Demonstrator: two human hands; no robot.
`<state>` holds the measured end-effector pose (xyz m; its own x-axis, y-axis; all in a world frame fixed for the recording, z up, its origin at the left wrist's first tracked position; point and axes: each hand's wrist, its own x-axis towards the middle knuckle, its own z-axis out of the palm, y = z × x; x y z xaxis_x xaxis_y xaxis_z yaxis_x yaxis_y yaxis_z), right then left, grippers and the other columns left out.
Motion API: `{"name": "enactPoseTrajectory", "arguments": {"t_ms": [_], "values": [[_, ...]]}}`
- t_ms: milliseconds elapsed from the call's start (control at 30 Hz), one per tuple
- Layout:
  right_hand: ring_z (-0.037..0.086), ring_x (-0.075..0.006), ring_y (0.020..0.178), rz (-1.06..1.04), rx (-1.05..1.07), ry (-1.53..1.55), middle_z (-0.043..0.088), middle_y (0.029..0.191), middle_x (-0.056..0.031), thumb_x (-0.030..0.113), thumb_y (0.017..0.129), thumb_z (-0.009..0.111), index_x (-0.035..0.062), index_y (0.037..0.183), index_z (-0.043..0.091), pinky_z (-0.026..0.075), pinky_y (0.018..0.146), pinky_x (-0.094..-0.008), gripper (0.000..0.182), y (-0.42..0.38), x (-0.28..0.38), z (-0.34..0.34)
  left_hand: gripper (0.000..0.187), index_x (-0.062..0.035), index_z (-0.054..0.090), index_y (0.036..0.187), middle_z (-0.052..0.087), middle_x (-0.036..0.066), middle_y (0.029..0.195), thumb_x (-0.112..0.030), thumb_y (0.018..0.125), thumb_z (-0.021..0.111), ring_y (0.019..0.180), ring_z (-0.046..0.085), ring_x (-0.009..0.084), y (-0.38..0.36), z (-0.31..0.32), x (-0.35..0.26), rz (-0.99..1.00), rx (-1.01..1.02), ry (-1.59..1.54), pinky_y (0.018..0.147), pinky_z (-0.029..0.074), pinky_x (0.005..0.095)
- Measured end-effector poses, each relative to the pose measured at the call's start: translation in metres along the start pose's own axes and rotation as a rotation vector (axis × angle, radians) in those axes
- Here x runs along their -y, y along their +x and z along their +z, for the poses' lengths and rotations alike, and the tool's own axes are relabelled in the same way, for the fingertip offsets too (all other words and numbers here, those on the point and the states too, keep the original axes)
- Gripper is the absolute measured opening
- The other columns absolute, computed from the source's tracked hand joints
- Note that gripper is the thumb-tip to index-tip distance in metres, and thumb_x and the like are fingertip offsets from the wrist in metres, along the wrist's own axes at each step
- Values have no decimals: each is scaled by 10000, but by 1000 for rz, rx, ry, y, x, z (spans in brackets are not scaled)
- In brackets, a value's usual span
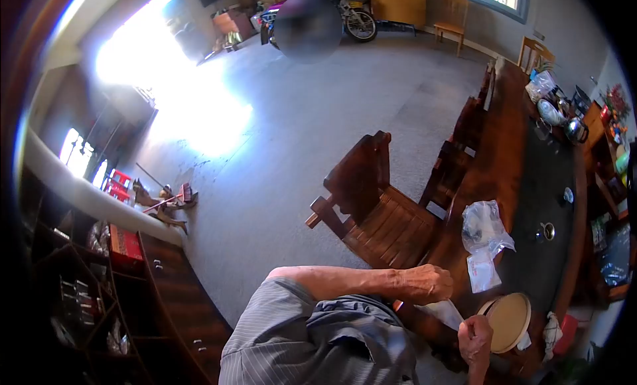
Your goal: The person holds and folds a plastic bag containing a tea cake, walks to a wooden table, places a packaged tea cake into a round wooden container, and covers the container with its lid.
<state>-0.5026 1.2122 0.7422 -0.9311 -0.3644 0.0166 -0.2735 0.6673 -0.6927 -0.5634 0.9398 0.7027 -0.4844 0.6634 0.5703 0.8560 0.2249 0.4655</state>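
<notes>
My left hand is closed in a fist over the near end of the wooden table, its forearm reaching across from the left. Lower and to the right, my right hand is also closed, with its fingers pinched. Between the two hands lies a pale white sheet or bag; whether either hand grips it is hidden. Just right of my right hand is a round tan container or lid with a dark band at its edge. A clear plastic bag and a white packet lie beyond my hands.
The long wooden table has a dark inset top with a small glass cup on it. A kettle and dishes crowd its far end. A heavy wooden chair stands at left. Shelves line the left; a motorcycle stands far back.
</notes>
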Motion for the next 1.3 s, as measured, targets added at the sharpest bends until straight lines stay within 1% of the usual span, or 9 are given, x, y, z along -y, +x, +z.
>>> {"name": "enactPoseTrajectory", "arguments": {"t_ms": [200, 400, 500, 833, 1000, 1067, 1100, 1133, 1300], "values": [[570, -326, 667, -84, 20, -75, 558, 746, -155, 130, 829, 622, 7, 811, 565, 463, 621, -414, 137, -14, -27, -9, 120, -56, 567, 786, 559, 78, 806, -136, 776, 656, 785, 570, 266, -6, 5, -2, -28, -22, 17, 709, 488, 386], [625, -417, 927, 43, 109, -29, 645, 1007, -276, 383, 934, 591, 19, 1090, 652, 482, 856, -504, 401, -29, -39, -22, 118, -54, 571, 772, 563, 90, 795, -129, 809, 653, 784, 573, 274, -10, 8, -6, -76, -70, -4, 715, 487, 388], [586, -344, 681, -90, -109, -23, 576, 749, -166, 158, 846, 621, 2, 813, 569, 479, 649, -424, 167, -35, -53, -8, 112, -49, 575, 782, 563, 92, 802, -125, 830, 642, 789, 573, 277, -12, 14, -7, -98, -65, 29, 712, 487, 388], [576, -325, 652, 42, -220, -42, 593, 709, -174, 182, 896, 658, -19, 780, 591, 474, 640, -421, 242, -51, -64, 5, 131, -61, 574, 802, 556, 84, 821, -160, 804, 660, 828, 577, 258, -16, 23, -10, -94, -60, 156, 710, 496, 392], [552, -305, 636, -46, -272, -141, 564, 692, -163, 123, 906, 702, 13, 769, 605, 431, 586, -419, 201, -53, -67, 15, 387, -44, 673, 1063, 658, 108, 983, -148, 698, 749, 922, 631, 297, -32, 9, -8, -121, -40, 58, 782, 549, 370], [491, -285, 587, 73, -278, -34, 534, 656, -145, 126, 907, 705, 2, 747, 597, 406, 559, -391, 229, -53, -65, 15, 341, -88, 697, 1042, 672, 131, 1065, -115, 704, 733, 1054, 633, 312, -21, -8, -17, -374, 267, 130, 862, 546, 394], [476, -241, 569, 120, -290, -47, 504, 633, -143, 134, 912, 701, -7, 753, 593, 396, 548, -376, 239, -56, -66, 12, 295, -115, 697, 1046, 677, 115, 987, -102, 753, 727, 947, 650, 300, 1, -11, -22, -656, 667, 205, 807, 546, 398], [495, -192, 593, 228, -265, 37, 527, 635, -134, 173, 908, 714, -16, 766, 611, 416, 563, -354, 258, -60, -70, 12, 159, -126, 709, 973, 677, 88, 892, -147, 817, 730, 846, 649, 283, -20, -9, -21, -380, 292, 202, 742, 537, 402], [647, -270, 1012, 388, -243, 351, 619, 1205, -186, 304, 870, 763, 20, 1337, 541, 544, 857, -383, 590, -79, -113, 75, 218, -39, 726, 929, 715, 87, 879, -167, 772, 809, 801, 677, 264, -9, 3, -24, -326, 50, 35, 732, 552, 377]]}}
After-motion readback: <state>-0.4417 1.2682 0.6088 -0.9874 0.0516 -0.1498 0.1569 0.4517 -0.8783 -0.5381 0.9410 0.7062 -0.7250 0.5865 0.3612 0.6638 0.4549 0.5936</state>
